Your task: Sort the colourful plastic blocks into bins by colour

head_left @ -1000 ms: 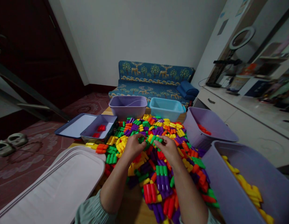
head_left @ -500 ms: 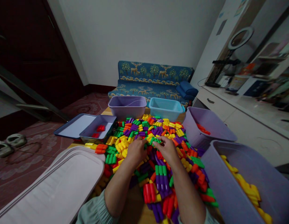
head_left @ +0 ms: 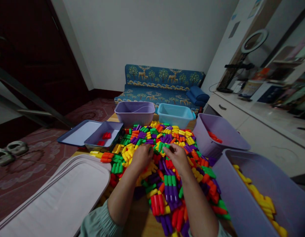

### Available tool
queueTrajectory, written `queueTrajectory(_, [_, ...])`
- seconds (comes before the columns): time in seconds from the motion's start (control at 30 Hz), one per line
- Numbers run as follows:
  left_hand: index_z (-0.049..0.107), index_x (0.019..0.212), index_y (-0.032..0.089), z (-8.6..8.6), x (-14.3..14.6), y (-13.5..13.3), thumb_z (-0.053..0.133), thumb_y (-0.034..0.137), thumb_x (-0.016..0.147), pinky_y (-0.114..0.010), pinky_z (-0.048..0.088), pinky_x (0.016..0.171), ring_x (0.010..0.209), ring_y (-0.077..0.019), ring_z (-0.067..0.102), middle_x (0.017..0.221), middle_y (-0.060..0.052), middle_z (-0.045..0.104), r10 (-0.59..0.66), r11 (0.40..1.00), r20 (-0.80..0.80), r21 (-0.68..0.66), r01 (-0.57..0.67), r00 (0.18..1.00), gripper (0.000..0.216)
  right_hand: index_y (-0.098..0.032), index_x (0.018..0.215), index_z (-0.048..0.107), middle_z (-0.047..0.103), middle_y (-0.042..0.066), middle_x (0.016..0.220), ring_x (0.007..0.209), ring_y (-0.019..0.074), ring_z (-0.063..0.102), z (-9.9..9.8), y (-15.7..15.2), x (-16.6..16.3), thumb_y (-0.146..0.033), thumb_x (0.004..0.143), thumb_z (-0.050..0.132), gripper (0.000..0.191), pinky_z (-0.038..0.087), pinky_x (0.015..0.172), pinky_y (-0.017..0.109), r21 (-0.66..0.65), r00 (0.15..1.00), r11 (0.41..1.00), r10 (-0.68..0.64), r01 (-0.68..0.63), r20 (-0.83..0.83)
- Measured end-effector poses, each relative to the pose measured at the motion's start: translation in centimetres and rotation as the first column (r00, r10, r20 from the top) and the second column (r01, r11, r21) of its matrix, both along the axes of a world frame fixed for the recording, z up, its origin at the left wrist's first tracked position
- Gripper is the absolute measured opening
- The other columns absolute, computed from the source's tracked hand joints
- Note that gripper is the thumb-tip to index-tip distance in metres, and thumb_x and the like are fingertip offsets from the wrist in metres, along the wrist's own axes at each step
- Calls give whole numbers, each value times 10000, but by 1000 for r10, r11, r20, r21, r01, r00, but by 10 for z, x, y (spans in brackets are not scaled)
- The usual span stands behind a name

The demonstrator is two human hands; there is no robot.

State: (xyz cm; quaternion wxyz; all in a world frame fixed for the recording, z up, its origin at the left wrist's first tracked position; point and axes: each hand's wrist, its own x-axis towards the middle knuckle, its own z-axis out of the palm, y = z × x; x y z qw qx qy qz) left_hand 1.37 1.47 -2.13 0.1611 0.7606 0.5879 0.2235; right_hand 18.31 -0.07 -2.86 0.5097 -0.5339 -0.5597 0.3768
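A big heap of plastic blocks (head_left: pixel 167 158) in red, orange, yellow, green and purple covers a low wooden table. Both my hands rest on the middle of the heap. My left hand (head_left: pixel 142 155) has its fingers curled over green and yellow blocks. My right hand (head_left: pixel 175 156) pinches green blocks (head_left: pixel 164 147) just in front of it. The hands sit close together, fingertips a few centimetres apart. What exactly each hand grips is partly hidden by the fingers.
Around the heap stand a purple bin (head_left: pixel 135 113), a light blue bin (head_left: pixel 175 114), a purple bin with red blocks (head_left: pixel 220 136), a purple bin with yellow blocks (head_left: pixel 261 194), a small grey tray with red blocks (head_left: pixel 104 138) and a white lid (head_left: pixel 56 197). A patterned sofa (head_left: pixel 159 85) lies behind.
Both hands have shifted slightly among the blocks in the heap's middle; the green blocks held between them a second ago now lie lower, at my right fingertips.
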Motion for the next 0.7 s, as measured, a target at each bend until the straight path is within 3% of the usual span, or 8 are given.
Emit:
queueTrajectory(0.13, [676,897,135,1,-4,7,400,319,936,-264,427,689,792,-189,639,822,-69,698,57,998,299,-38,-48,953,334,-152,786,638,620,24,725,671,165,552,-3,0,-3,-473,727,673,329,421,605,263,-30,999,999,35,-36,-27])
queueTrajectory(0.23, [688,917,145,2,-7,7,435,347,920,-271,450,736,839,-194,646,872,-61,709,41,998,373,-50,-24,927,324,-156,808,635,616,29,736,689,173,554,-5,1,-4,-484,727,662,340,428,613,268,-36,999,999,31,-32,-25])
queueTrajectory(0.3, [697,968,163,3,-7,4,544,330,861,-288,455,805,918,-208,643,976,-66,709,2,1000,306,-29,7,952,251,-162,799,622,596,21,714,656,163,534,-3,0,-5,-487,720,655,336,415,586,263,-52,1000,998,17,-18,-25])
queueTrajectory(0.4, [708,1009,191,3,-4,-4,656,304,770,-319,462,831,964,-240,635,1051,-86,678,-24,999,82,-23,26,996,270,-167,779,606,563,7,680,611,147,495,2,-1,-4,-495,699,655,341,388,546,255,-79,1000,997,0,-2,-31])
queueTrajectory(0.53, [701,1082,233,6,1,-12,624,321,779,-351,482,804,991,-275,627,1061,-94,660,-81,997,-160,-25,78,984,325,-165,777,606,544,2,667,606,143,484,6,-2,-4,-486,686,659,338,378,532,251,-79,999,997,-3,0,-45])
queueTrajectory(0.7, [694,1103,247,8,4,-14,599,226,731,-346,490,758,998,-289,623,1030,-94,661,-126,992,-282,-31,122,951,384,-166,754,603,521,-8,640,590,133,467,4,-2,-5,-472,704,656,315,371,528,245,-53,999,999,3,-5,-33])
